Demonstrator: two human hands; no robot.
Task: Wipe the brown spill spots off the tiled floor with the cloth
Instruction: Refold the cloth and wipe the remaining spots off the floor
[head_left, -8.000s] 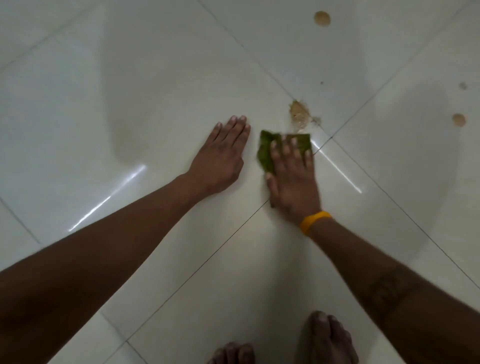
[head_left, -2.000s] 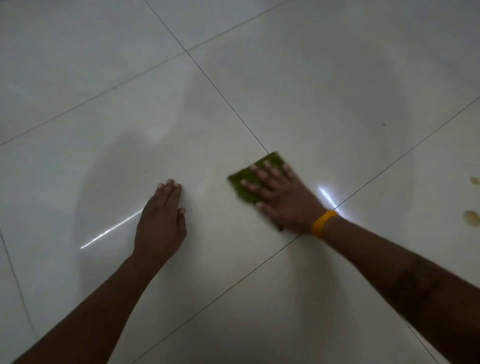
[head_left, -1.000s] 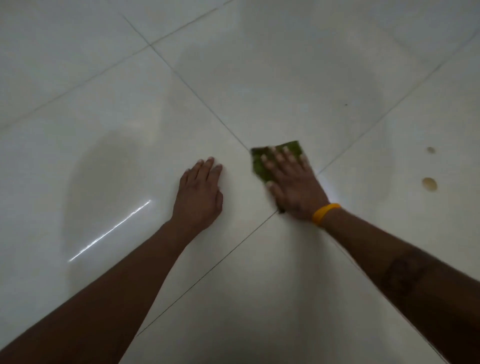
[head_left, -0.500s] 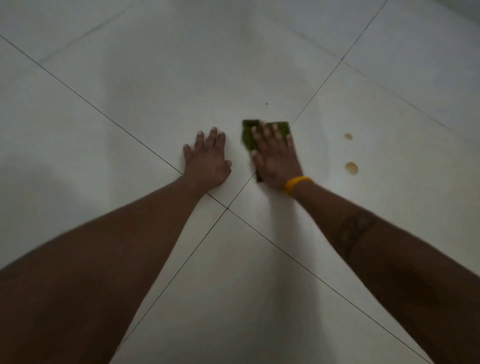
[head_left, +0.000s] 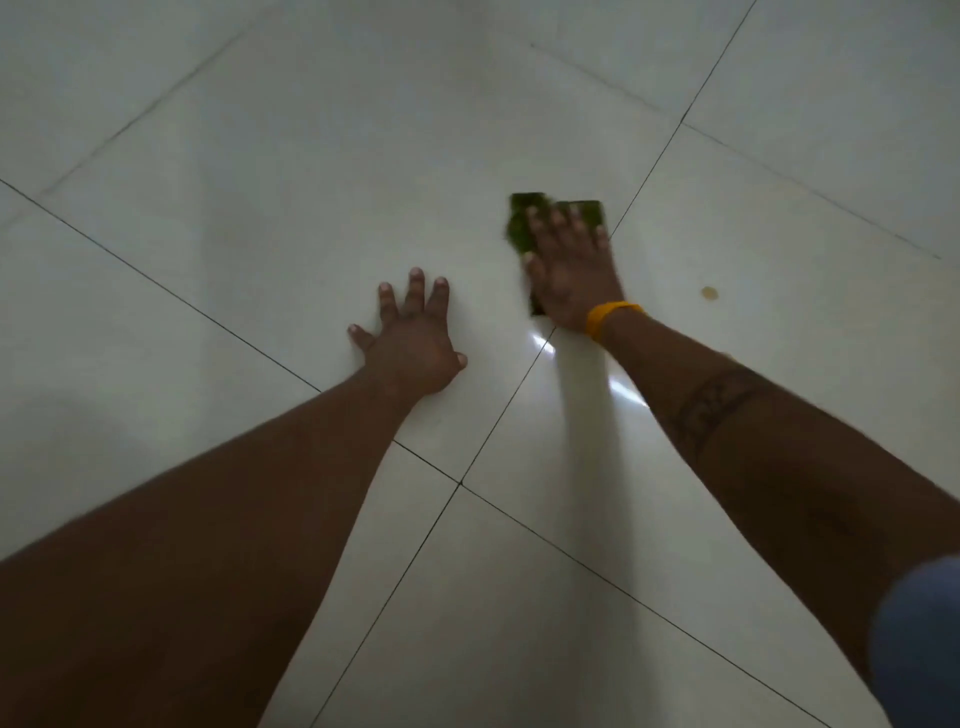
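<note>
A green cloth (head_left: 519, 224) lies flat on the glossy white tiled floor (head_left: 291, 171). My right hand (head_left: 570, 275), with a yellow wristband, presses down on the cloth with fingers spread, covering most of it. One round brown spill spot (head_left: 709, 293) shows on the tile to the right of that hand, apart from the cloth. My left hand (head_left: 415, 338) rests palm down on the floor to the left, fingers apart, holding nothing.
Dark grout lines cross the floor; several meet at a joint (head_left: 460, 483) between my forearms. A bright light reflection (head_left: 540, 345) glints just below my right wrist. A blue sleeve edge (head_left: 919, 644) shows at the lower right.
My right hand has pushed the cloth farther forward, away from the left hand. Of the two brown spots seen to the right half a second ago, only one still shows.
</note>
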